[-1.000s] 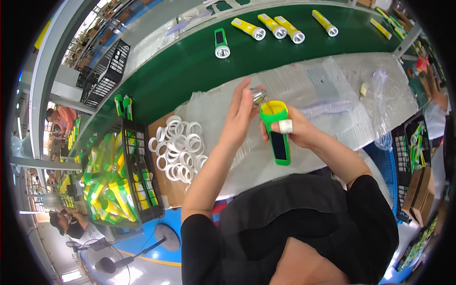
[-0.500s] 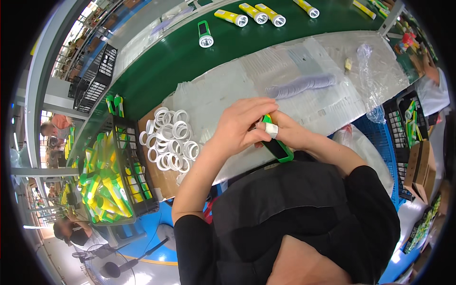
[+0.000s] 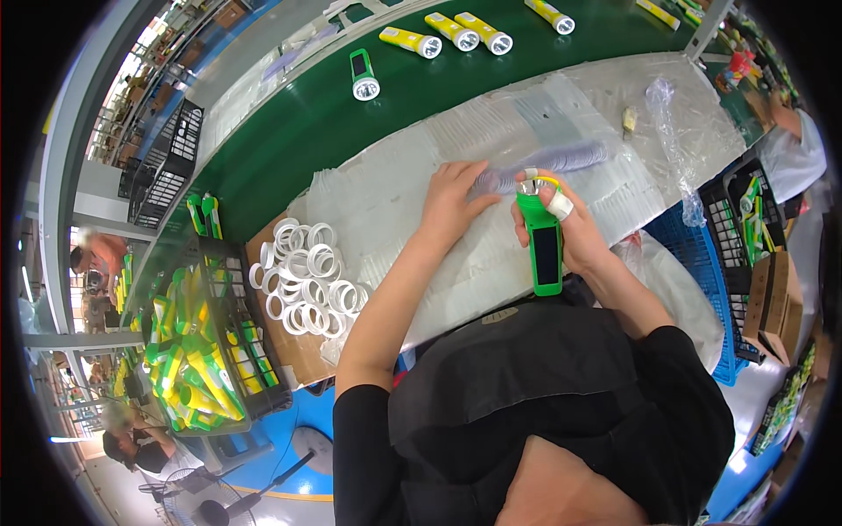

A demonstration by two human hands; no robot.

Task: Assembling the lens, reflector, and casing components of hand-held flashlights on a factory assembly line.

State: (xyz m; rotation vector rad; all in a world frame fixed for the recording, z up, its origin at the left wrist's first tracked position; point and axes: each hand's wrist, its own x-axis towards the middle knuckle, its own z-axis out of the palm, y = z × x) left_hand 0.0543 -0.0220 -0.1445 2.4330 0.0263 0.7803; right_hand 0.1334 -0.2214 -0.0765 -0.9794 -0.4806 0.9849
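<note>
My right hand [image 3: 574, 230] is closed round a green flashlight [image 3: 545, 254] with a long dark panel on its side. Its reflector end points away from me, with a yellow band beside it, and a white wrap covers part of my thumb. Over the cardboard-covered worktop, my left hand [image 3: 449, 202] reaches to the near-left end of a row of thin clear discs [image 3: 570, 158]. Its fingers are stretched out with the thumb apart; whether a fingertip grips a disc is unclear. Left of that forearm lies a heap of white rings [image 3: 307, 272].
Several yellow flashlights [image 3: 452, 33] and a green one [image 3: 363, 77] lie on the green bench behind. At left stands a black crate [image 3: 250, 329] beside a bag of yellow-green flashlight bodies [image 3: 189, 359]. Crumpled plastic film [image 3: 671, 131] and a blue crate [image 3: 702, 272] are at right.
My hands have parted. The left has moved off the flashlight to the disc row, while the right has turned the flashlight more upright, exposing its reflector end. The view has shifted slightly.
</note>
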